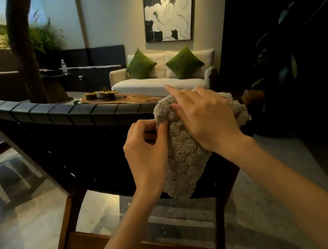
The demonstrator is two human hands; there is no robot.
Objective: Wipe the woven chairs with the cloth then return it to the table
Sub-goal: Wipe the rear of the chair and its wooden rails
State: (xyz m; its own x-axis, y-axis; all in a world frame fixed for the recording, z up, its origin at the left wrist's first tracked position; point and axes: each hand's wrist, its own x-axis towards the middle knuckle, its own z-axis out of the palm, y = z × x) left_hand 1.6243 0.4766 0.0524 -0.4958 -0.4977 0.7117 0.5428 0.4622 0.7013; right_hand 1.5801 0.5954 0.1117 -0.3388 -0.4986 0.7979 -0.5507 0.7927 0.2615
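The cloth (183,160) hangs over the woven chair (59,114) back, the left hand (147,146) pinching its edge, probably to straighten it, while the right hand (207,117) presses straight-fingered on top (steadying it for wiping)

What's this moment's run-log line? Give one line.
cloth: draped over woven chair top rail | left hand: pinches cloth edge | right hand: presses on cloth, fingers straight

A lounge: cream sofa (158,81), green cushions (140,66), framed painting (169,6), low table (132,98)
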